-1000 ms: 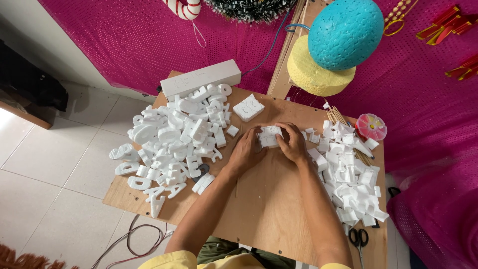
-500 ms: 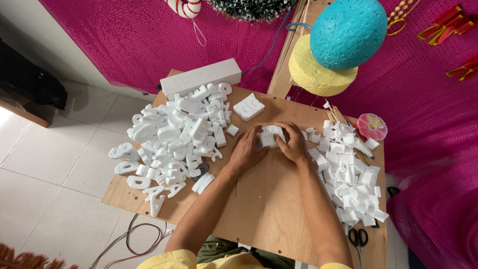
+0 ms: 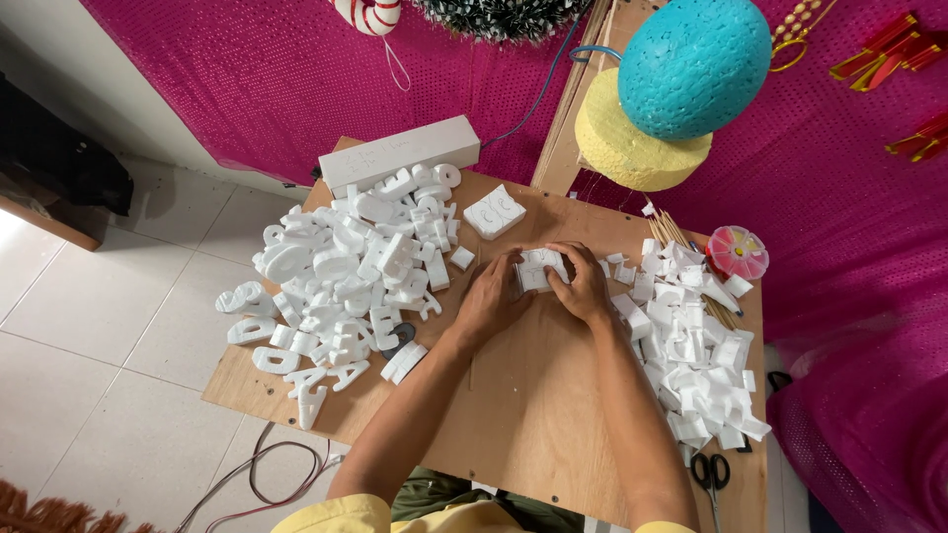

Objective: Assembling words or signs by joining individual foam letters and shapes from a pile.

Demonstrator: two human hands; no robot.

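Broadly, a pink cloth [image 3: 247, 79] is covering the upper part of the frame, and the table [image 3: 533, 415] is filling the middle. A teal ball [image 3: 694, 64] is sitting over a yellow disc [image 3: 632, 148] at the upper right. A heap of white foam letters [image 3: 346, 271] is lying left of centre, a heap of foam scraps [image 3: 696, 345] is lying at the right, and a long foam bar [image 3: 398, 154] is resting at the table's far edge.

At the centre, the left hand [image 3: 491, 296] and the right hand [image 3: 583, 286] are both clenching a small foam block [image 3: 538, 268], one from each side, with thumbs pressing on top. The block is sitting just above the table, between the two heaps. Its long axis seems to be running left to right across the frame, broad face turned up, though the fingers are hiding its ends.

Judging from the grip, pressing evenly with both thumbs near the cut shape and supporting the foam underneath would be keeping it from snapping. Scissors [image 3: 709, 474] are lying at the lower right.
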